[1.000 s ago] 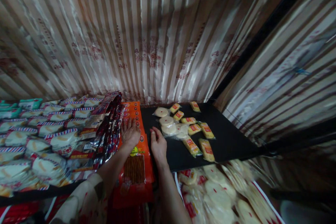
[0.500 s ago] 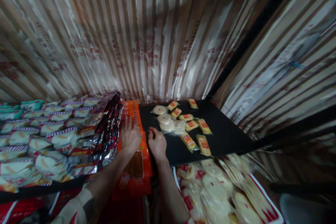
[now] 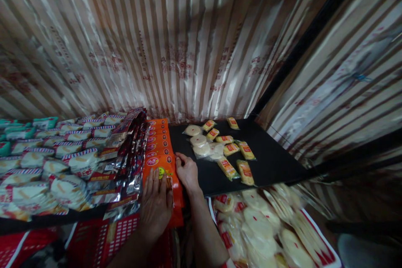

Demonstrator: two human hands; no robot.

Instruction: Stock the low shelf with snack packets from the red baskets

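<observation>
A row of overlapping orange snack packets [image 3: 161,144] lies along the shelf, running away from me. My left hand [image 3: 156,203] is open and rests flat on the nearest packet, its fingers stretched out and partly covering the printed picture. At the right edge of the same row, my right hand [image 3: 187,172] has its fingers bent in against the packet edge; some of its fingertips are hidden. Close along the left side of the row stand dark red, shiny packets [image 3: 133,146], packed upright and leaning.
White bread-like packs [image 3: 81,161] fill the left, with green packs [image 3: 45,123] behind. Yellow wrapped cakes [image 3: 245,171] and round pale cakes [image 3: 201,148] lie on the black board [image 3: 276,155]. A box of round cakes [image 3: 260,226] stands front right. Striped sheeting [image 3: 188,50] hangs behind.
My left hand has slid back toward me along the orange packets, uncovering their far part. My right hand has come in against their right edge. The view has shifted slightly.
</observation>
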